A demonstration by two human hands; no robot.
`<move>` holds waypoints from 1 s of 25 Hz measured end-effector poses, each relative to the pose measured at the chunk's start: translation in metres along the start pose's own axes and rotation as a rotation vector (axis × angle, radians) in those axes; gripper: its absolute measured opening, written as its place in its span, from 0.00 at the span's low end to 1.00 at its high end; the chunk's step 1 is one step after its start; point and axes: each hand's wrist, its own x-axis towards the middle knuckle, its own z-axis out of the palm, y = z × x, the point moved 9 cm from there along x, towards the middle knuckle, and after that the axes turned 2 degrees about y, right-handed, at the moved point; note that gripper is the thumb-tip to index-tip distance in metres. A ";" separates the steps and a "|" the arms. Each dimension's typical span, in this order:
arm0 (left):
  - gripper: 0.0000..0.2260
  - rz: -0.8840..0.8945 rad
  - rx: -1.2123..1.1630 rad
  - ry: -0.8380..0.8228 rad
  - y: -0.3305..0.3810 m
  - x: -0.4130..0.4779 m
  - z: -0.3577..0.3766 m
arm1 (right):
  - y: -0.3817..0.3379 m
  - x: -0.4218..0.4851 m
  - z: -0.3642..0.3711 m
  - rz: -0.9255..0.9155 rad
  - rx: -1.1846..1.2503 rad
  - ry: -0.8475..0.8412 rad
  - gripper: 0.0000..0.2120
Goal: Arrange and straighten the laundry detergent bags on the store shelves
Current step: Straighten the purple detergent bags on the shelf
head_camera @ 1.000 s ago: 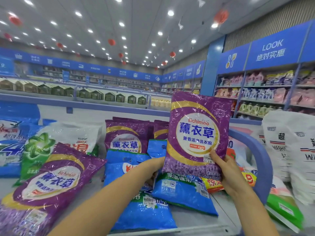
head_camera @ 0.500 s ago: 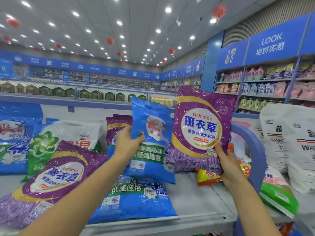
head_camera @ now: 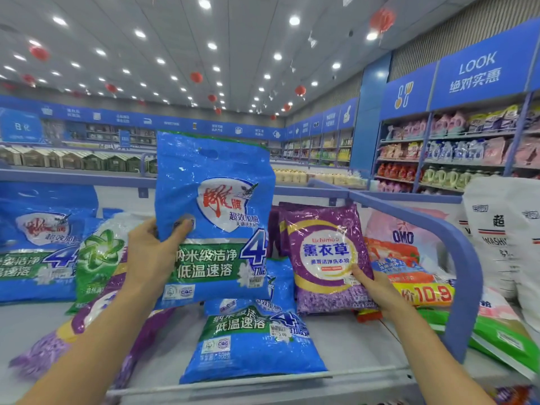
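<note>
**Sorting by brand: one bag in each hand**

Grips with the left hand (head_camera: 149, 258) the left edge of a blue bag (head_camera: 216, 206), thumb pressed on its face. Holds it upright and lifted clear of the shelf (head_camera: 350, 346), at twelve o'clock from the view's centre. Pinches with the right hand (head_camera: 377, 290) the lower right corner of a purple bag (head_camera: 327, 252), thumb on the front. Stands it upright at three o'clock of the blue one, just in front of a purple stack (head_camera: 277, 226). Shows at six o'clock of the lifted bag a second blue bag (head_camera: 251, 340) lying flat. Shows at nine o'clock a leaning green bag (head_camera: 99, 255), and beyond it a large blue bag (head_camera: 38, 238) upright. Shows at seven o'clock another purple bag (head_camera: 43, 346) sprawled askew.

Reads as the sorting step: gathering like with like. Calls next, probably, for squaring the purple bag against its stack and letting go without toppling it. Then calls for carrying the blue one to its kin at nine o'clock, with a firm hold on slippery film.
</note>
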 end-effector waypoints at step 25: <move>0.04 -0.258 -0.230 -0.009 -0.047 -0.021 0.007 | -0.095 -0.029 0.064 -0.302 0.086 0.041 0.24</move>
